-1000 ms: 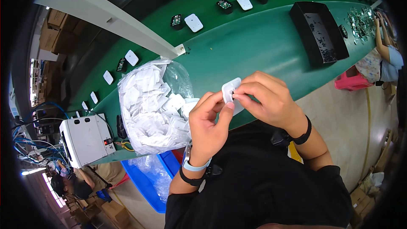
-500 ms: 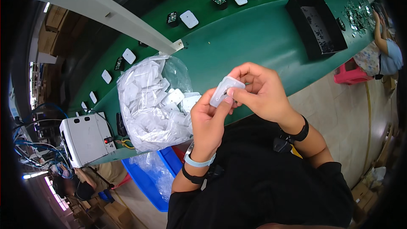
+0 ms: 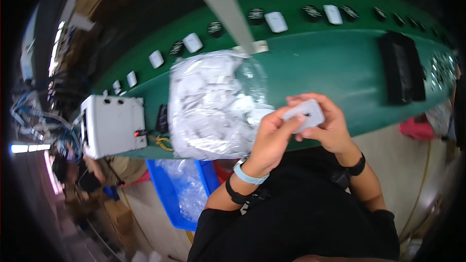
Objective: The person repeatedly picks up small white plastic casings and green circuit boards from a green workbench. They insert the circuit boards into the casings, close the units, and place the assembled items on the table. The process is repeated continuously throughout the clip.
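Observation:
A small white rounded plastic cover is held above the front edge of the green bench. My left hand pinches its left side, thumb across the face near a small dark spot. My right hand grips the right side, with fingers behind and along the edge. Motion blurs the cover's details. Just left of my hands lies a clear plastic bag full of similar white covers, its mouth open toward my hands.
A green belt behind the bench carries black units and white covers in a row. A metal post stands mid-bench. At right is a black box; at left, a white machine and yellow-handled pliers. Below sits a blue bin.
My head view has turned, so the bench appears shifted. The cover has changed angle between my hands; my right thumb has moved off its face to the lower edge.

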`<state>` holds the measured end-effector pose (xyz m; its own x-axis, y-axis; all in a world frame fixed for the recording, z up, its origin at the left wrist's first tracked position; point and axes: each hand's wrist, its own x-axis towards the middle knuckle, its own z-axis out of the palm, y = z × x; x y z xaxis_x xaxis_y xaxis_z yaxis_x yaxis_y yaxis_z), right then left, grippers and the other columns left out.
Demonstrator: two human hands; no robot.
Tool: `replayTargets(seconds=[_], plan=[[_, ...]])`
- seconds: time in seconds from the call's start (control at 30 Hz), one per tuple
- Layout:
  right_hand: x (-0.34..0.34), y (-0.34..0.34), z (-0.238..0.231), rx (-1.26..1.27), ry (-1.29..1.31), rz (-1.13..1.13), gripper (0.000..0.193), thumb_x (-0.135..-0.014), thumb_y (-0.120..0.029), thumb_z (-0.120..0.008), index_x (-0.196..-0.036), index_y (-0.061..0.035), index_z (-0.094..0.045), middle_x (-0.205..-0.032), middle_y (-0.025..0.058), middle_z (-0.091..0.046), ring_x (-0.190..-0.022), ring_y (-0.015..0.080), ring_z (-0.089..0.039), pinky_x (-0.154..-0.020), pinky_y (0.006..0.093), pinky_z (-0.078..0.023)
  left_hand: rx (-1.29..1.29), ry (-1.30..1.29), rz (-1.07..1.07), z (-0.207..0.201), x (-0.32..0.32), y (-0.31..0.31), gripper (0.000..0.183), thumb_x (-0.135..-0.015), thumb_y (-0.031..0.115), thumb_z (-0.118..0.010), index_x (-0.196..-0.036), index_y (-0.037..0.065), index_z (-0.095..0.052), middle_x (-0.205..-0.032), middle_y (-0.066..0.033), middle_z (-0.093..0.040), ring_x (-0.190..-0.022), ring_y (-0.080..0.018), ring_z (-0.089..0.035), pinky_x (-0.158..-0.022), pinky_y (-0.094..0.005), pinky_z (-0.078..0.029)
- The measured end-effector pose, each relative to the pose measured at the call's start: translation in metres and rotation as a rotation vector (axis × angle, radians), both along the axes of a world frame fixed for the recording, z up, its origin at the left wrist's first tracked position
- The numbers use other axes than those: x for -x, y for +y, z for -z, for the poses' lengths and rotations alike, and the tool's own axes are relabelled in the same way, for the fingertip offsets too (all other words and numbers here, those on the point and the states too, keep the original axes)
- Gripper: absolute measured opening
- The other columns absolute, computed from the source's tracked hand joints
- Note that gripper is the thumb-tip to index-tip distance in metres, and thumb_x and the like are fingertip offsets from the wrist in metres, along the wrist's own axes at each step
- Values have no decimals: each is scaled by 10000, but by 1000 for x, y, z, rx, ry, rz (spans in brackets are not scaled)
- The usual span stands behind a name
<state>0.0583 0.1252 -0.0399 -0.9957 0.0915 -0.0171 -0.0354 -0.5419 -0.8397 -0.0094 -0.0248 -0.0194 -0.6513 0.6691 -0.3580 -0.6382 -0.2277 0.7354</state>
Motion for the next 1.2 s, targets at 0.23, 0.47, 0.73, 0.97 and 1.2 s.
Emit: replayTargets(seconds=[0.23,0.47,0.73,0.97,1.2], plan=[[30,8,11,59,149,151,816,-823,-258,-820,-1448,48,-394,-1254,192,-620,-1143,398,-634,-969,525,-545,635,768,-102,6,149,-88,241,-991,245,-618,-1051,32,-715,-840,-7,-677,-737,-76,-599,-627,-238,-477],[35,3,9,242,95,16,858,-841,-337,-802,-1483,26,-362,-1247,181,-603,-1132,380,-642,-879,492,-597,1555,1092,118,49,398,-159,651,-700,382,-829,-1148,-52,-642,-1137,-246,-679,-1074,-373,-657,-903,-381,-520],[21,15,6,240,95,61,849,-832,-361,-809,-1466,-20,-359,-1252,204,-617,-1067,363,-676,-878,478,-587,1526,1349,-89,53,405,-185,629,-718,263,-801,-1212,-52,-574,-1074,-296,-673,-983,-374,-689,-869,-404,-548],[25,19,2,315,126,103,828,-831,-341,-814,-1453,-2,-387,-1271,202,-616,-1133,312,-653,-1006,460,-523,359,832,-315,-45,222,-135,476,-859,1,-678,-1292,-26,-481,-1127,-98,-630,-1005,-165,-623,-903,-285,-494],[8,31,1,225,130,114,638,-842,-61,-782,-1389,33,-469,-1277,168,-617,-1148,232,-632,-1010,372,-517,186,652,24,-40,66,-17,436,-796,-118,-683,-1224,-67,-614,-1142,-104,-630,-1070,-183,-629,-957,-318,-503]])
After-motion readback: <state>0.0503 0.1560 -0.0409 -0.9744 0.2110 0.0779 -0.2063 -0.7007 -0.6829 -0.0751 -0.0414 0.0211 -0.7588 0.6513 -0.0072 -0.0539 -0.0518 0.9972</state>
